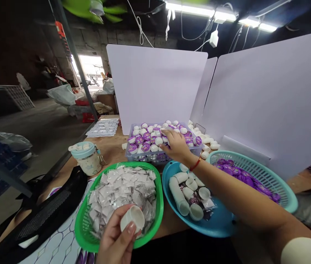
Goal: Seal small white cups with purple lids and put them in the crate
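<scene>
A wooden table (111,154) bears a lilac crate (150,157), green basket (159,205) and blue tray (215,229).

Two hands show: the left hand (114,240) holds one white cup (132,219), and the right hand (176,146) rests over one lavender crate (150,157) of purple-labelled cups (146,141), too many to count. The tabletop (111,150) carries one green basket (81,220) of uncountable silver sachets (119,190), one blue tray (166,179) with about eight white cups (188,192), one teal basket (281,190) of uncountable purple sachets (243,176), and one teal-lidded jar (87,159). Three white panels (155,84) stand behind them.
</scene>
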`<move>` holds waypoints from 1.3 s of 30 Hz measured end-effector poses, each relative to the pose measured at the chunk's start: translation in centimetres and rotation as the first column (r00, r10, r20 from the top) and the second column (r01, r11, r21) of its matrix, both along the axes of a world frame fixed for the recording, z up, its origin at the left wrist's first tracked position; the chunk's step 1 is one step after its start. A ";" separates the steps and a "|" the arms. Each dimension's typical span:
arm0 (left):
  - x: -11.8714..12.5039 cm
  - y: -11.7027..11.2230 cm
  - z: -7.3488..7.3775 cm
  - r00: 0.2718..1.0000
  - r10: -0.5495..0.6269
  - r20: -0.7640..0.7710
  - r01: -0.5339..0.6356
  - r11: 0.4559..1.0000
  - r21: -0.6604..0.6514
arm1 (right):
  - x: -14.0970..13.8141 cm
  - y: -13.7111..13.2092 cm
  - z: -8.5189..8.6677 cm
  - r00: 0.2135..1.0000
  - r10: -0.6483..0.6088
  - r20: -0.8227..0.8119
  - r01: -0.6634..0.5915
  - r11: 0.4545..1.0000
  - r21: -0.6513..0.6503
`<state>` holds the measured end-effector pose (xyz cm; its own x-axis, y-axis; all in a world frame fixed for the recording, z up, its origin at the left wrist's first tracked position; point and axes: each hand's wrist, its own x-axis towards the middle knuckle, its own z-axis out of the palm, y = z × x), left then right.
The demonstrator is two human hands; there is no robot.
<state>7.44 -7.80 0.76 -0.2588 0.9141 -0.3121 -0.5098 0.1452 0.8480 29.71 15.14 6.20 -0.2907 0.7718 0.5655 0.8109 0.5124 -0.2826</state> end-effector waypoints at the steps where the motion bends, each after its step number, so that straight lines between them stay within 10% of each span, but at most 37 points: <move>1: 0.6 0.2 0.0 1.000 -0.013 0.011 0.013 1.000 0.016 | 0.0 -2.2 -0.5 0.993 0.113 -0.041 -0.112 0.993 0.023; 4: 2.1 0.6 -0.3 0.992 -0.120 0.048 0.117 0.991 0.059 | -0.1 -9.5 -1.8 0.776 0.625 -0.087 -0.628 0.778 -0.006; 7: 3.4 0.3 -0.5 0.945 -0.305 0.121 0.296 0.951 0.086 | 0.2 -15.5 -2.2 0.677 0.734 -0.059 -0.736 0.674 -0.060; 18: 5.6 -0.7 1.2 0.868 -0.460 0.186 0.477 0.877 -0.055 | 4.6 -20.5 -1.7 0.703 0.591 -0.395 -0.670 0.737 -0.088; 22: 6.0 -0.9 1.8 0.903 -0.409 0.130 0.418 0.907 -0.050 | 7.7 -19.4 -2.1 0.822 0.354 -0.447 -0.441 0.891 -0.105; 27: 5.5 -1.4 1.2 0.896 -0.443 -0.024 0.440 0.894 -0.083 | 13.5 -16.1 -3.5 0.983 0.181 -0.010 -0.167 0.883 -0.440; 34: 6.1 -2.1 0.6 0.845 -0.531 -0.064 0.524 0.846 -0.099 | 13.1 -13.0 -5.6 0.796 0.462 0.390 -0.195 0.807 -0.557; 39: 5.8 -2.6 0.1 0.823 -0.559 -0.101 0.545 0.827 -0.135 | 13.1 -11.5 -7.2 0.748 0.369 0.552 0.006 0.828 -0.561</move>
<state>13.20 -10.36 0.89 0.2356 0.8833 -0.4052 -0.2060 0.4529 0.8675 42.81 3.66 -0.98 -0.5885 0.7705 -0.2450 0.7969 0.6040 -0.0144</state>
